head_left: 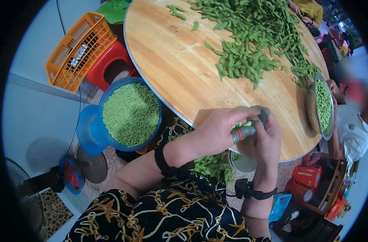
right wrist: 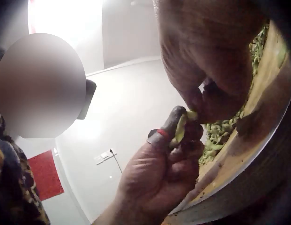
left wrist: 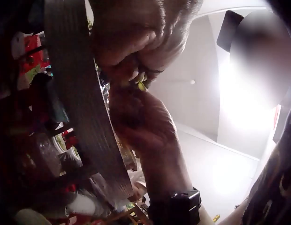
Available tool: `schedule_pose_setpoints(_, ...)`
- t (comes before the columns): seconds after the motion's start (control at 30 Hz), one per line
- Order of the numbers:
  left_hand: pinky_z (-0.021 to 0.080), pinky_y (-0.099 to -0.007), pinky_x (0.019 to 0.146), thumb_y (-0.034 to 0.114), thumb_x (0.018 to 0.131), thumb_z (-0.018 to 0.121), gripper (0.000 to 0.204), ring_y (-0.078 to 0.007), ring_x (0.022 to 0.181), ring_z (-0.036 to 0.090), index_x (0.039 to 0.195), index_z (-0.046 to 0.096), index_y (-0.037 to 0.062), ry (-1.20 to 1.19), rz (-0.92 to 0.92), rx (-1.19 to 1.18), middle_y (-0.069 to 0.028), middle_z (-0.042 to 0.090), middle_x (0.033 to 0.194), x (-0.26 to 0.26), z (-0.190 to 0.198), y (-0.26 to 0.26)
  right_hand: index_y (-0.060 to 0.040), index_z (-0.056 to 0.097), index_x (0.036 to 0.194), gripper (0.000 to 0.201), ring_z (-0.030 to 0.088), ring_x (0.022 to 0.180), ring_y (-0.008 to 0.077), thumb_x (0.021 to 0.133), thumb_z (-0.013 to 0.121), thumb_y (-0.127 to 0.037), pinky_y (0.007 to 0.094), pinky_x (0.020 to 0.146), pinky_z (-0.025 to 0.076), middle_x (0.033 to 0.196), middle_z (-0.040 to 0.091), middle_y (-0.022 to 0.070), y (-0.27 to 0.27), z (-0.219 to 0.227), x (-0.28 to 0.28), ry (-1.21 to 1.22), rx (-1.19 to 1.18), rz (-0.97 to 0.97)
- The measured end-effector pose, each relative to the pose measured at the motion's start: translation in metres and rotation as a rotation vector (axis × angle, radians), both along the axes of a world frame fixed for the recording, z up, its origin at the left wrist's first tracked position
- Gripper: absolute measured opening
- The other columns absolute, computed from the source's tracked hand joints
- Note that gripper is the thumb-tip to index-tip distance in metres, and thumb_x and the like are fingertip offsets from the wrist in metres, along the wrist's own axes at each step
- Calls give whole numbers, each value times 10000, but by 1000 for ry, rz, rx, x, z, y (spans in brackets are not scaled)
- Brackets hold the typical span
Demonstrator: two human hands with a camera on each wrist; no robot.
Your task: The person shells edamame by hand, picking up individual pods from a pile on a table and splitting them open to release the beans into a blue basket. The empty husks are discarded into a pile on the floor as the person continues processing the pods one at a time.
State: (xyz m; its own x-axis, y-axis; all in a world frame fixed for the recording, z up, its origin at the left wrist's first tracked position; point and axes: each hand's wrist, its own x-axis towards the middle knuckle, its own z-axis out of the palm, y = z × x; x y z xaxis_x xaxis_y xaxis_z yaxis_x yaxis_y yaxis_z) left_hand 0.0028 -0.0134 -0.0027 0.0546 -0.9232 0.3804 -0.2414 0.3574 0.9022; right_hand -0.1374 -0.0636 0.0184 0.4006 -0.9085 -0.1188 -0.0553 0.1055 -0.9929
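Observation:
My left hand (head_left: 222,128) grips green soybean pods, one pod (right wrist: 181,129) showing between its thumb and fingers in the right wrist view. A grey cover with a red band (right wrist: 158,135) sits on that thumb. Close against it, my right hand (head_left: 268,139) has its fingers curled in and pinches the pod's end; its thumb and fingertips are partly hidden. Both hands are over the near edge of the round wooden table (head_left: 163,52). A bit of green (left wrist: 142,86) shows between the hands in the left wrist view.
Heaped soybean pods (head_left: 248,60) cover the table's far side. A blue tub (head_left: 100,117) of shelled beans stands at left, near a red stool (head_left: 111,64) and an orange basket (head_left: 81,50). Below the table edge is a metal pot (head_left: 243,163). At right, a person holds a bowl (head_left: 330,121) of beans.

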Motion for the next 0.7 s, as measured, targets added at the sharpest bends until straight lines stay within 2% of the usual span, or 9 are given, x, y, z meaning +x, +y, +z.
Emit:
schedule_pose_setpoints(0.07, 505, -295, 690, 117, 763, 659, 333, -223, 794, 624, 1091, 600, 96, -52, 41, -96, -98, 620, 938, -1, -2, 2, -6, 536, 1043, 174, 535, 765, 71, 883, 511, -70, 207, 672, 431, 871, 579, 7, 6, 2, 2, 71, -95, 8)
schedule_pose_setpoints(0.13, 508, -300, 668, 107, 750, 661, 341, -238, 754, 625, 1085, 604, 90, -215, -3, -208, -91, 612, 890, 1, -3, 8, 1, 527, 1055, 184, 531, 707, 59, 887, 501, -69, 190, 589, 425, 899, 582, 27, 14, 8, 3, -198, 246, -24)
schedule_pose_setpoints(0.17, 507, -301, 641, 91, 737, 658, 339, -262, 711, 621, 1073, 607, 88, -180, 30, -301, -100, 597, 845, 0, -4, 8, 11, 514, 1052, 183, 482, 616, 37, 888, 498, -67, 166, 506, 389, 892, 575, 36, 15, 9, 0, -206, 288, -6)
schedule_pose_setpoints(0.3, 507, -289, 614, 70, 771, 632, 263, -219, 712, 630, 1031, 596, 57, -62, 29, -315, -100, 604, 856, 1, -1, 16, 16, 504, 1040, 165, 401, 552, 26, 893, 484, -57, 153, 475, 345, 813, 540, 17, 18, 5, 7, -500, 509, 29)
schedule_pose_setpoints(0.37, 487, -241, 573, 56, 824, 586, 171, -160, 735, 628, 991, 555, 37, 732, -151, 61, -79, 613, 846, -7, -3, 23, 16, 497, 1026, 148, 355, 527, 32, 897, 477, -54, 154, 469, 322, 752, 490, -4, 22, 4, 13, -595, 545, 18)
schedule_pose_setpoints(0.4, 487, -241, 573, 56, 824, 586, 171, -160, 735, 628, 991, 555, 37, 736, -161, 56, -79, 613, 846, -5, -1, 23, 16, 497, 1026, 148, 355, 527, 32, 897, 477, -54, 154, 469, 322, 752, 490, -4, 23, 3, 15, -591, 535, 12)
schedule_pose_setpoints(0.5, 337, -148, 469, 53, 876, 514, 88, -77, 662, 568, 963, 498, 48, 1071, -333, 505, -44, 593, 829, 16, 9, 31, 3, 499, 1028, 142, 349, 542, 35, 902, 479, -60, 176, 469, 283, 733, 461, -17, 26, 1, 22, -467, 371, 5)
schedule_pose_setpoints(0.63, 320, -149, 466, 55, 844, 550, 121, -54, 581, 468, 954, 502, 56, 1010, -350, 582, -4, 526, 740, 40, 0, 47, -13, 526, 1016, 142, 394, 571, 53, 887, 504, -67, 195, 514, 325, 739, 477, -20, 29, 1, 25, -406, 232, -63)
schedule_pose_setpoints(0.7, 334, -147, 470, 121, 846, 535, 113, -63, 589, 487, 938, 510, 61, 891, -186, 421, -20, 553, 759, 58, -1, 61, -11, 541, 999, 141, 436, 607, 65, 871, 519, -65, 204, 545, 357, 762, 499, -12, 25, 6, 7, -229, 110, 25)
